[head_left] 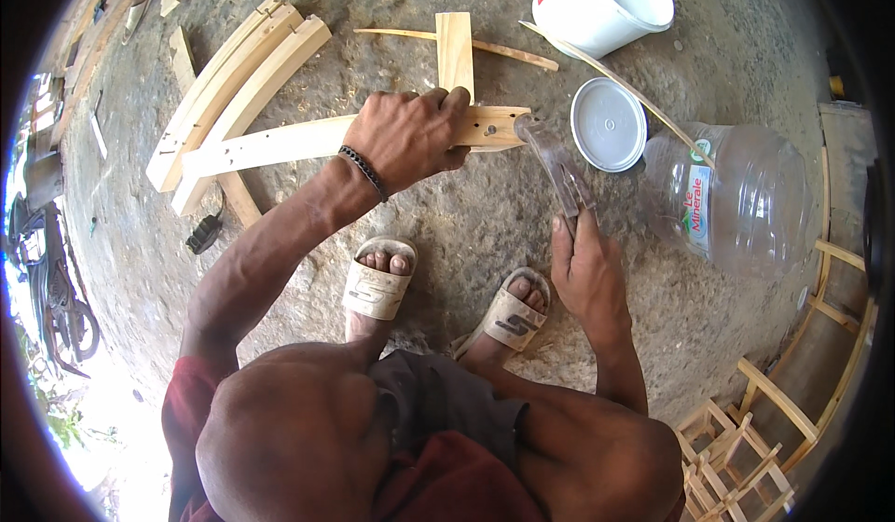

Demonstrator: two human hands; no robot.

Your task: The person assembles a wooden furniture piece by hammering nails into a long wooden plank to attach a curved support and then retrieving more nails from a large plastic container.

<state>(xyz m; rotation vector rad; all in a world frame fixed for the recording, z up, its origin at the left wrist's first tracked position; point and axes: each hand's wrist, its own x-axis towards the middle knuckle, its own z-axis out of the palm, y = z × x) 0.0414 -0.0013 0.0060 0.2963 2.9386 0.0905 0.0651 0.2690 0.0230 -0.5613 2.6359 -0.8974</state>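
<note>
My left hand (407, 135) is wrapped over a pale curved wooden piece (280, 144), close to its right end, where dark nail heads or holes show. The piece's left end reaches the stacked curved wooden pieces (233, 84). Just beyond my left hand is a short wooden block (455, 51), its near end partly hidden by the hand and the curved piece. Closed in my right hand (590, 266) is a grey metal hand tool (559, 172), blurred, so its exact kind cannot be made out. Its rounded head is at the right end of the curved piece; contact is unclear.
A white bucket (606, 5), its round lid (608, 124) and a large clear plastic bottle (746, 200) stand or lie to the right. Thin wooden strips (508, 53) lie nearby. Wooden frames (736, 466) are at lower right. My sandalled feet (378, 289) are on the rough floor.
</note>
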